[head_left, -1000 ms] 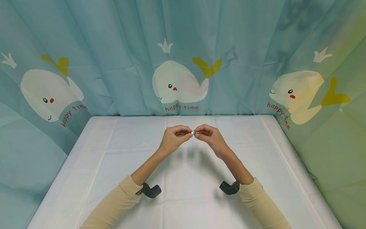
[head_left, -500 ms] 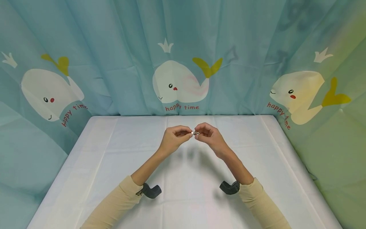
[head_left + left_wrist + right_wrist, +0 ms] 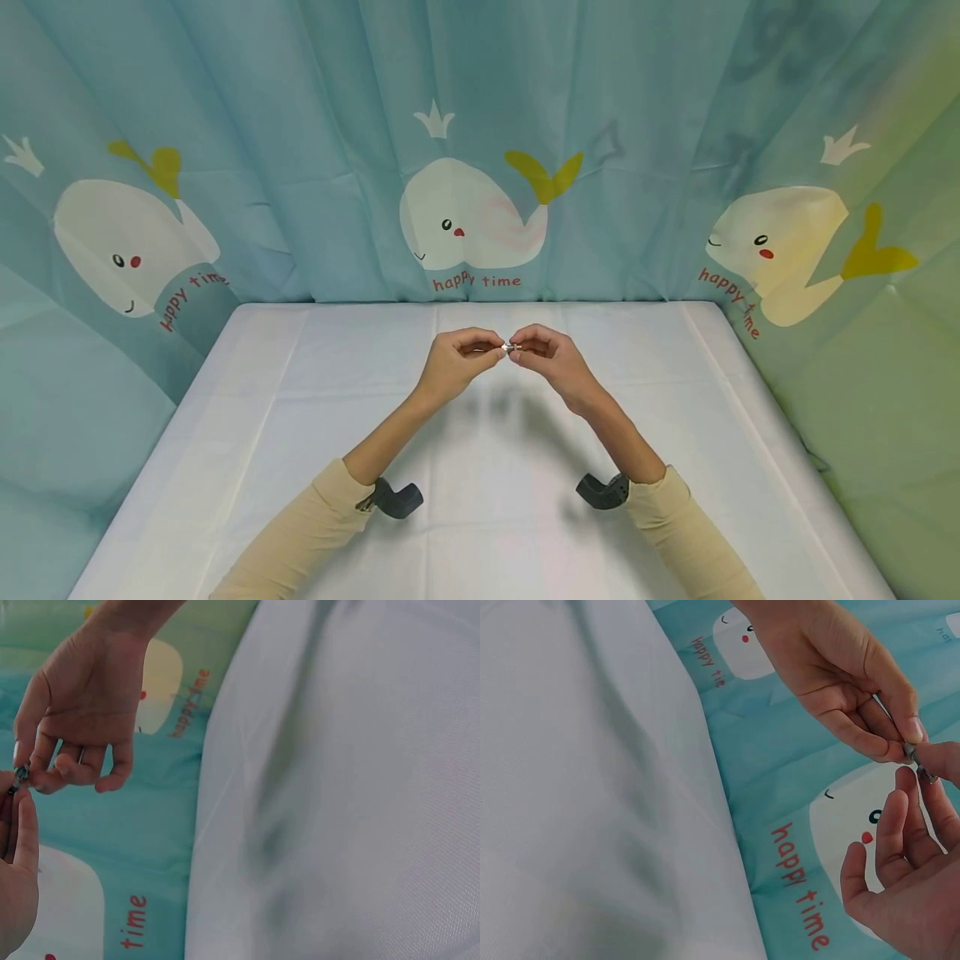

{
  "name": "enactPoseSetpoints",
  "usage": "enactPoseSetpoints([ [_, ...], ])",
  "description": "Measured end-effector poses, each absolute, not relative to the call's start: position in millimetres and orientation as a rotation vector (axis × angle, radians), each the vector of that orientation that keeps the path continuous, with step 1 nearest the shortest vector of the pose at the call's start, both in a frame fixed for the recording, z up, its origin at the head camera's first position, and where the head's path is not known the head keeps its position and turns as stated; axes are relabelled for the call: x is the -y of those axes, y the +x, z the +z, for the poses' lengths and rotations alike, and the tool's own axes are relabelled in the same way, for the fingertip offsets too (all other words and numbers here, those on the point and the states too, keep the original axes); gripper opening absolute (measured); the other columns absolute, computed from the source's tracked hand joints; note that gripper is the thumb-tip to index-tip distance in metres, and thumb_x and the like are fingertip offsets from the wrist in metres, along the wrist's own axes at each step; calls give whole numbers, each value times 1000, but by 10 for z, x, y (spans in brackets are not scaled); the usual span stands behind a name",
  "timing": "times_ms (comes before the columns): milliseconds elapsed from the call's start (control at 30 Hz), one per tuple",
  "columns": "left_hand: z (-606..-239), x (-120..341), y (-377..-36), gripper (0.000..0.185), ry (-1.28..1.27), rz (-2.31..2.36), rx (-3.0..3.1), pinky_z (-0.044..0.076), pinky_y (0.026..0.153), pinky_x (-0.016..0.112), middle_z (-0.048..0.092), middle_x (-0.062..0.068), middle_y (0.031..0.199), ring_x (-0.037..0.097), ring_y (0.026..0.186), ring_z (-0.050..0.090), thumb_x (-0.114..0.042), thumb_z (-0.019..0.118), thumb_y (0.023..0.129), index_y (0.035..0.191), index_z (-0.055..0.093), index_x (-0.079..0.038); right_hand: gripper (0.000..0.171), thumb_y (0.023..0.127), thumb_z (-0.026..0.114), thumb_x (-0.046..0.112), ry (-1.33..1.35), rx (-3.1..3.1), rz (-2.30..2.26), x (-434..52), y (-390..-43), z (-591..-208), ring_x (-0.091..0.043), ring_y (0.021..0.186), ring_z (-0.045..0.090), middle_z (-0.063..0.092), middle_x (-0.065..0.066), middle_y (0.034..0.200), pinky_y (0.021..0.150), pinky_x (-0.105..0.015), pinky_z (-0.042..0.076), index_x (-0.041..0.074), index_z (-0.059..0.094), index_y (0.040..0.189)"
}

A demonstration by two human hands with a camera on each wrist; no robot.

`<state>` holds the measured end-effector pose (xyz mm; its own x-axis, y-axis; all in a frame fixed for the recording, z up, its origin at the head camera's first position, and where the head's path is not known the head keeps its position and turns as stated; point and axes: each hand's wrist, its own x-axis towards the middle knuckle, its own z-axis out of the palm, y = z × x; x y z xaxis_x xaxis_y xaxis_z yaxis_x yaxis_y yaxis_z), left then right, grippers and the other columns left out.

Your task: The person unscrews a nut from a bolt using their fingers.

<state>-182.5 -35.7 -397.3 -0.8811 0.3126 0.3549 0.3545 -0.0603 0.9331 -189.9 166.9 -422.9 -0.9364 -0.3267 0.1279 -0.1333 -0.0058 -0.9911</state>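
A small silvery bolt-like metal piece is held up between both hands above the far middle of the table. My left hand pinches its left end between thumb and fingers. From the other side, my right hand has its thumb and index finger around the right end. In the left wrist view the metal piece sits at the left edge, where the fingertips meet. The right wrist view shows the metal piece at the fingertips, its ends partly hidden; the right hand's other fingers are spread loosely.
A white-covered table lies beneath, with shadows of the hands on it. Blue-green curtains printed with whales stand behind and at both sides. Dark curved devices are fixed at both wrists, near the beige sleeves.
The right thumb and index finger parted slightly on the metal piece half a second ago and are closer around it now. The left hand keeps its place.
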Motion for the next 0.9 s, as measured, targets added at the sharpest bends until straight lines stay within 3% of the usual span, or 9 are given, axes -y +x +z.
enactPoseSetpoints([
  [400, -3968, 359, -1821, 10, -756, -2137, 2146, 59, 78, 29, 71, 21, 94, 11, 82, 67, 9, 69, 88, 97, 70, 14, 20, 92, 69, 2, -560, -2098, -2089, -1695, -1923, -4248, -18, 82, 58, 63, -5, 94, 72, -26, 51, -3, 62, 110],
  [667, -3976, 361, -1820, 10, -752, -2132, 2146, 59, 78, 28, 71, 20, 94, 11, 82, 67, 10, 69, 88, 97, 70, 14, 35, 94, 67, 8, -505, -2113, -2069, -1690, -1908, -4231, -18, 91, 60, 64, -3, 102, 83, -30, 52, -11, 56, 121],
  [900, -3969, 359, -1821, 9, -744, -2152, 2133, 58, 76, 26, 71, 20, 93, 12, 81, 67, 11, 69, 88, 96, 70, 15, 23, 93, 68, 10, -445, -2125, -2079, -1686, -1917, -4225, -18, 88, 61, 67, -6, 96, 84, -29, 53, -5, 65, 110],
])
